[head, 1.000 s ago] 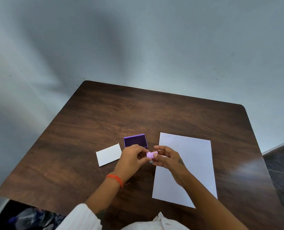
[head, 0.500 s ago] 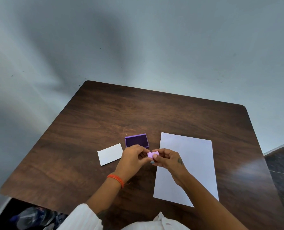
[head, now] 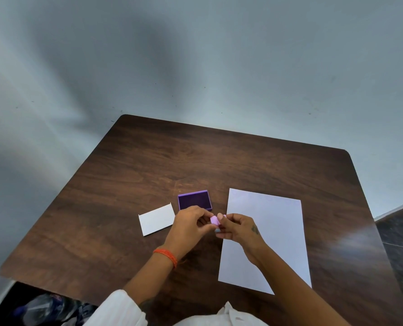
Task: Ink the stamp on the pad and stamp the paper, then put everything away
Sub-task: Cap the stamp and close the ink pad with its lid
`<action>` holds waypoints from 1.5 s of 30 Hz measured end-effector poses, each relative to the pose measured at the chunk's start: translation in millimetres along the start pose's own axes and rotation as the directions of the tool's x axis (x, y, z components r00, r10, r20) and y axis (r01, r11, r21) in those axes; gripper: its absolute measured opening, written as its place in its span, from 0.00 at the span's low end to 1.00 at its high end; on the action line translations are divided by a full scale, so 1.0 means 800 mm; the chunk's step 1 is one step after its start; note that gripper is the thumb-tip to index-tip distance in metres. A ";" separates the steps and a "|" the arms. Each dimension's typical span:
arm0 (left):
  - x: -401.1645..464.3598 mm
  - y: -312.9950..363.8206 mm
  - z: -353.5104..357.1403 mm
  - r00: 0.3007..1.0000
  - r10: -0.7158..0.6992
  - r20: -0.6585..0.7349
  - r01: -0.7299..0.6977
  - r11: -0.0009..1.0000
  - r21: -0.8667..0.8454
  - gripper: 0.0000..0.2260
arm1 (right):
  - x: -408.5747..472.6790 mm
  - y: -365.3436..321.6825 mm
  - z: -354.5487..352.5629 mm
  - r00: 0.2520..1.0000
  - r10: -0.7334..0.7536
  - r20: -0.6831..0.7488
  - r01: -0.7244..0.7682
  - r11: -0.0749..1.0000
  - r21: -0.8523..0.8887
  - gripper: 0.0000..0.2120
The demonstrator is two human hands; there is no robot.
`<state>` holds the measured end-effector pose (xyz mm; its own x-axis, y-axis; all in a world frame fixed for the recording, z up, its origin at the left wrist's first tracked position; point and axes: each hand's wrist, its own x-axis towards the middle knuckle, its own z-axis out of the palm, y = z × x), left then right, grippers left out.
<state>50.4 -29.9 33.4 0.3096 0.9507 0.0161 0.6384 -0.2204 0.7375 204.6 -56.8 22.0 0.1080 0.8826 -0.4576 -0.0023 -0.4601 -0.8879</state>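
Note:
A small pink stamp point(head: 215, 219) is pinched between the fingertips of both hands, just above the table. My left hand point(head: 188, 224) grips it from the left, my right hand point(head: 237, 228) from the right. The open purple ink pad point(head: 194, 200) lies on the table just beyond my left hand, its dark inked face up. A white sheet of paper point(head: 273, 222) lies to the right, partly under my right wrist. The stamp's underside is hidden by my fingers.
A white lid or card point(head: 157, 219) lies left of the ink pad. The dark wooden table point(head: 148, 165) has rounded corners, with its near left edge close by. A plastic bottle point(head: 40, 307) lies on the floor below that edge.
Both hands stay together on the stamp with only slight finger movement. Nothing else on the table has moved.

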 end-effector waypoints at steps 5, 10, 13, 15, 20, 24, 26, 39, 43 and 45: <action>0.000 -0.003 0.005 1.000 0.014 -0.018 -0.014 1.000 0.012 0.12 | -0.001 -0.001 0.007 0.999 -0.021 0.036 0.019 0.999 0.041 0.11; -0.002 -0.011 0.008 1.000 -0.007 -0.023 0.008 1.000 0.019 0.24 | 0.008 -0.002 0.008 0.983 -0.118 -0.138 0.088 0.974 -0.209 0.13; -0.005 -0.021 0.006 0.998 -0.055 -0.013 0.056 0.996 0.069 0.27 | 0.019 0.000 0.013 0.955 -0.244 -0.169 0.164 0.907 -0.387 0.09; -0.009 -0.029 0.005 0.998 -0.057 -0.006 0.058 0.994 0.096 0.27 | 0.026 0.004 0.019 0.941 -0.297 -0.164 0.185 0.853 -0.487 0.08; -0.018 -0.045 0.003 0.997 -0.080 0.012 0.078 0.992 0.098 0.26 | 0.035 0.014 0.030 0.951 -0.302 -0.063 0.196 0.750 -0.632 0.13; -0.020 -0.054 0.002 0.995 -0.097 0.014 0.095 0.991 0.094 0.26 | 0.037 0.015 0.032 0.961 -0.278 -0.009 0.191 0.684 -0.704 0.14; -0.020 -0.058 0.001 0.996 -0.089 0.013 0.088 0.992 0.093 0.26 | 0.036 0.011 0.031 0.960 -0.280 0.031 0.212 0.645 -0.734 0.15; -0.014 -0.090 -0.065 0.969 -0.140 -0.202 0.170 0.975 0.140 0.30 | 0.057 -0.045 0.085 0.831 -0.504 0.233 0.513 0.536 -0.671 0.30; -0.025 -0.117 -0.078 0.963 -0.230 -0.139 0.253 0.951 0.177 0.36 | 0.071 -0.036 0.116 0.820 -0.406 0.404 0.560 0.421 -0.713 0.33; -0.032 -0.131 -0.080 0.960 -0.264 -0.094 0.277 0.943 0.185 0.38 | 0.078 -0.027 0.128 0.795 -0.351 0.494 0.599 0.328 -0.731 0.34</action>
<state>-69.3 -16.9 -1.0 0.0624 0.9913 -0.1155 0.8178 0.0155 0.5752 109.9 17.8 7.5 -0.4047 0.9113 -0.0761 0.7901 0.3065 -0.5308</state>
